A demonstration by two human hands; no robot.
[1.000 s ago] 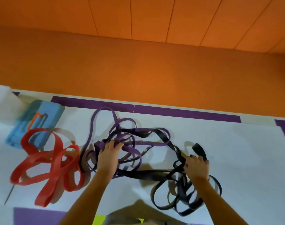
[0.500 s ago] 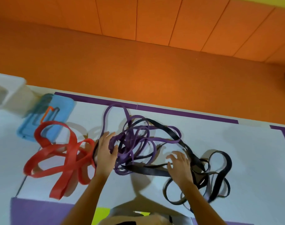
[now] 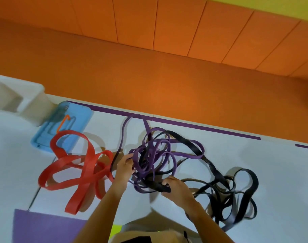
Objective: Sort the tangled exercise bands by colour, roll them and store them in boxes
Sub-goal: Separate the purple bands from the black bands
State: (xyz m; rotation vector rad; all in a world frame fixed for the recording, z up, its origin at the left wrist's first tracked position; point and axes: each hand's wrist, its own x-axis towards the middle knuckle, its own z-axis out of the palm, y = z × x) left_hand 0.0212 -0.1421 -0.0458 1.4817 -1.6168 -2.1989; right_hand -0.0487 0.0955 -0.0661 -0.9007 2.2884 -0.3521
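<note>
On the white surface (image 3: 258, 160) I see my left hand (image 3: 124, 168), its fingers curled into the left edge of the purple bands (image 3: 191, 156), which lie tangled in the middle. My right hand (image 3: 177, 187) grips a loop of the black bands (image 3: 217, 172) at the tangle's near side; the rest trails off to the right. The red bands (image 3: 86, 171) lie apart on the left, overlapping a blue lid (image 3: 79, 118) beside a white box (image 3: 34, 104).

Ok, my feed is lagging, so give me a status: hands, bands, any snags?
Left hand grips purple bands. Right hand grips black band. Purple and black tangled together. Red bands lie apart, left.
</note>
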